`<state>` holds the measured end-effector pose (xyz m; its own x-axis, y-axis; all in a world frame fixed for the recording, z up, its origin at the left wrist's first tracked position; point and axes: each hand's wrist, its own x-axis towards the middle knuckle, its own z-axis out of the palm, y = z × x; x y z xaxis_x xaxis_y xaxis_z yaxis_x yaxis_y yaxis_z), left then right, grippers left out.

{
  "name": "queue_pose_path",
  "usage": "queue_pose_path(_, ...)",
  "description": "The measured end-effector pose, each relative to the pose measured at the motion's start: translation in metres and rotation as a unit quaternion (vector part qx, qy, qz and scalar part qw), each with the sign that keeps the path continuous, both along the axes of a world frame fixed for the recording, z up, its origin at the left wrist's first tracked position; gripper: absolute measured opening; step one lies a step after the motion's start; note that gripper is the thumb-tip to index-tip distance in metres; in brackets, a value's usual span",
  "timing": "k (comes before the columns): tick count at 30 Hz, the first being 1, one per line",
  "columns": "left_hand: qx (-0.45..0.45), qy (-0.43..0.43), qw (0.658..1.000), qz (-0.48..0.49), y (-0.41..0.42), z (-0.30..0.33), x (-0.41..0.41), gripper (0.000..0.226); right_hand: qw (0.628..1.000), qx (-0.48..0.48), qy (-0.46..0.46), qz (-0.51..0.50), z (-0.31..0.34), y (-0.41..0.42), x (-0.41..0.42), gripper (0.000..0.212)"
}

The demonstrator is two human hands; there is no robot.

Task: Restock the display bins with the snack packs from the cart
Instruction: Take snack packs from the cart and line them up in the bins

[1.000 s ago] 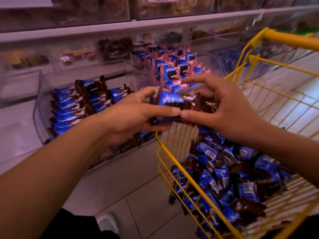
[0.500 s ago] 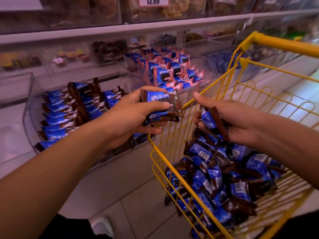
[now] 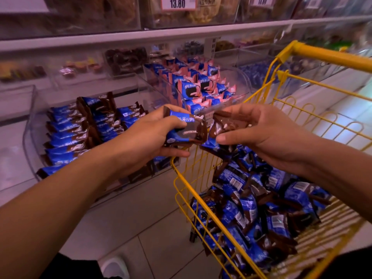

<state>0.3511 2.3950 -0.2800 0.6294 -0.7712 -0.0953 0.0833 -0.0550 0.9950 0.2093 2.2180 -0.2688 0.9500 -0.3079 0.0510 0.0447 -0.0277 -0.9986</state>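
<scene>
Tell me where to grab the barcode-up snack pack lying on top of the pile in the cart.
Pinch the barcode-up pack across its flat middle, coming straight down from above: it lies face-down atop the pile, and the yellow cart wall blocks a sideways approach.

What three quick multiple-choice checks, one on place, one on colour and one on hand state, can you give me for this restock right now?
1. Where do the loose blue-and-brown snack packs lie?
A. in the yellow cart
B. on the floor
C. on the top shelf

2. What colour goes with blue on the packs in the middle bin?
A. green
B. pink
C. white only

3. What is the left hand doing?
A. hanging idle
B. pressing flat on the shelf
C. holding a stack of packs

Answers:
1 A: the packs are heaped inside the cart, within its yellow wire walls.
2 B: the packs there are plainly pink and blue.
3 C: its thumb and fingers curl round the held packs; the right hand pinches another pack beside them.
</scene>
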Motion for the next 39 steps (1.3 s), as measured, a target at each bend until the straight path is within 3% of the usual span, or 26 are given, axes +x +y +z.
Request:
queue_pose_path(7, -0.039, -0.040, 0.997, -0.056, 0.008, -0.003, 0.002, 0.016, 0.989, 0.142, 0.032, 0.036, 0.003, -0.005, 0.001, 0.042)
queue_pose_path(11, -0.047, -0.067, 0.995, -0.057, 0.011, -0.004, 0.005, 0.014, 0.997, 0.064, 0.027, 0.032, 0.003, -0.003, 0.002, 0.065)
queue_pose_path(14, -0.058, -0.090, 0.993, -0.046, 0.012, -0.004, 0.005, 0.016, 1.000, 0.021, 0.017, 0.014, 0.001, -0.001, 0.003, 0.069)
queue_pose_path(23, -0.072, -0.073, 0.994, 0.028, 0.000, -0.005, -0.015, 0.010, 0.991, 0.115, -0.057, -0.039, 0.005, 0.019, 0.015, 0.033)
queue_pose_path(26, -0.076, -0.066, 0.992, 0.080, -0.005, -0.001, -0.023, 0.023, 0.992, 0.077, -0.053, -0.084, 0.003, 0.031, 0.020, 0.025)
queue_pose_path(29, -0.090, -0.049, 0.991, 0.091, -0.003, 0.008, -0.024, 0.051, 0.991, 0.071, -0.053, -0.097, 0.002, 0.041, 0.027, 0.035)
queue_pose_path(33, -0.061, -0.049, 0.991, 0.109, 0.007, 0.013, -0.017, 0.041, 0.987, 0.131, -0.063, -0.063, 0.004, 0.054, 0.043, 0.038)
queue_pose_path(39, -0.112, -0.055, 0.976, 0.181, 0.036, 0.016, 0.003, 0.057, 0.986, 0.156, -0.045, -0.032, 0.009, 0.089, 0.075, 0.037)
